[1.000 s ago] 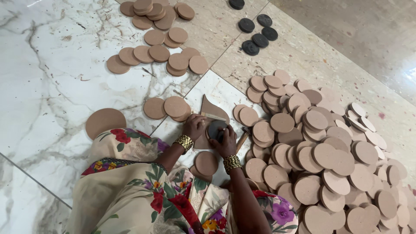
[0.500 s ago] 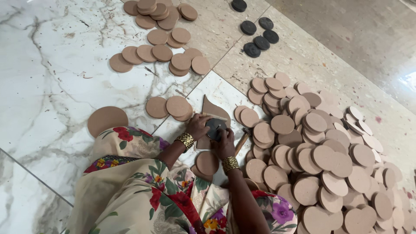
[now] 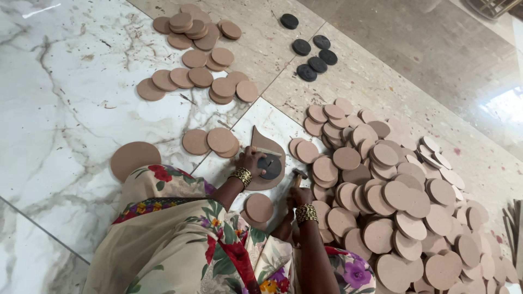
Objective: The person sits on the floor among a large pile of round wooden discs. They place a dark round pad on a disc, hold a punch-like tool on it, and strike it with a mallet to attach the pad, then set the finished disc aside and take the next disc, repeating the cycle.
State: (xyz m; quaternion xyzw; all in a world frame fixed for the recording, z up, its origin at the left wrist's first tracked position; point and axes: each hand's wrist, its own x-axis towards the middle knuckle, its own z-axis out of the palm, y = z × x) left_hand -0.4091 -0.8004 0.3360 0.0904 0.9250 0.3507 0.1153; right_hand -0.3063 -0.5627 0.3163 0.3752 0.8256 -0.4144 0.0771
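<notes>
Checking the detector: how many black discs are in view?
6. Five lie on the beige tile at top: one alone, then four clustered. The sixth sits on the teardrop board by the left hand. Others may be hidden.

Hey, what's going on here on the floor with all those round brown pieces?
A person sits on a marble floor working on a teardrop-shaped brown board. The left hand presses on a black disc lying on that board, while the right hand grips a small hammer beside it. A big heap of round brown discs lies to the person's right, smaller groups lie ahead, and a few more black discs sit farther off.
</notes>
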